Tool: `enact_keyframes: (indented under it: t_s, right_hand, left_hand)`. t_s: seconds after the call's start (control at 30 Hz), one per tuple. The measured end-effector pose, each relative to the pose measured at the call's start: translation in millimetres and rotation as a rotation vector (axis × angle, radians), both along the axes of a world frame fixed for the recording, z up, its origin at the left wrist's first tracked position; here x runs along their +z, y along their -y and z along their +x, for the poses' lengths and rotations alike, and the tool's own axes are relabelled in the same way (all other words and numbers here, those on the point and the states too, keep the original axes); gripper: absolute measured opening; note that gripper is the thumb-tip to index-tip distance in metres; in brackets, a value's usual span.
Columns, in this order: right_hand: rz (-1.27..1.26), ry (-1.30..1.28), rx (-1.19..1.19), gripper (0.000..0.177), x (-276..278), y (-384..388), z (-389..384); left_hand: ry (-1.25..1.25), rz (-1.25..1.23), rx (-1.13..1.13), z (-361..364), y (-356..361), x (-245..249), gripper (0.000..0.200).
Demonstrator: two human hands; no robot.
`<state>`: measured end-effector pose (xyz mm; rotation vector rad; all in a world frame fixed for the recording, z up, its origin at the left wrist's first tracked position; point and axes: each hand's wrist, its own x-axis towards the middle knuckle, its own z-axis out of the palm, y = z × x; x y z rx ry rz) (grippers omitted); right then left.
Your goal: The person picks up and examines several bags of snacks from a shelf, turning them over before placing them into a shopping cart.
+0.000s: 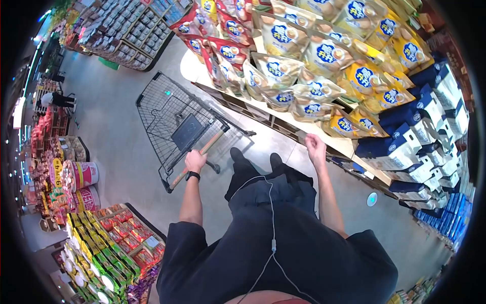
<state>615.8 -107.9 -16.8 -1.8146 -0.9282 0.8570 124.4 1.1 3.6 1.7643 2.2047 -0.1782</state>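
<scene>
My left hand (195, 161) is wrapped round the handle (210, 143) of a black wire shopping cart (167, 116), which stands ahead and to the left. A dark folded panel sits in the cart's basket, where no goods show. On the right, my right hand (315, 147) is raised beside the edge of a display shelf with its fingers curled in; whether they hold anything is too small to tell. Nearest to it are yellow snack bags (341, 123) and pale snack bags (313, 109) with blue labels.
Red bags (230, 50) stand at the shelf's far end, and white and navy boxes (405, 147) at the right. Packaged goods (96, 243) fill a display at the lower left. A person (56, 99) is at the far left. Grey floor (111, 147) surrounds the cart.
</scene>
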Motion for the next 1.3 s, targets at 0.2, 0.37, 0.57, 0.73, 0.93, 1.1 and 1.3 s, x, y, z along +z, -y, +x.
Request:
enact_keyframes:
  t_s: [0.2,0.37,0.57,0.73,0.93,1.1,1.3]
  right_hand:
    - [0.179,0.1,0.002,0.054,91.6,-29.5,35.6]
    - [0.065,0.218,0.1,0.083,137.5,-65.4,48.6]
    - [0.003,0.458,0.181,0.061,116.6,-102.6,42.5]
    - [0.07,0.585,0.092,0.026,92.9,-110.3,33.5]
    - [0.064,0.504,0.051,0.02,100.4,-99.0,20.5]
    - [0.169,0.509,0.024,0.016,95.3,-93.0,10.4]
    - [0.232,0.472,0.026,0.016,97.3,-91.3,9.5]
  left_hand:
    - [-0.009,0.07,-0.05,34.3,42.2,2.0,0.035]
    - [-0.031,0.106,-0.09,57.1,74.5,-2.1,0.033]
    - [-0.011,0.074,-0.051,76.8,104.6,0.8,0.03]
    - [0.021,0.109,-0.029,89.9,121.0,4.4,0.028]
    - [0.058,0.087,-0.025,95.5,128.9,5.2,0.029]
    - [0.117,0.077,-0.058,92.1,132.5,6.2,0.029]
    - [0.185,-0.001,-0.071,90.4,127.7,12.0,0.032]
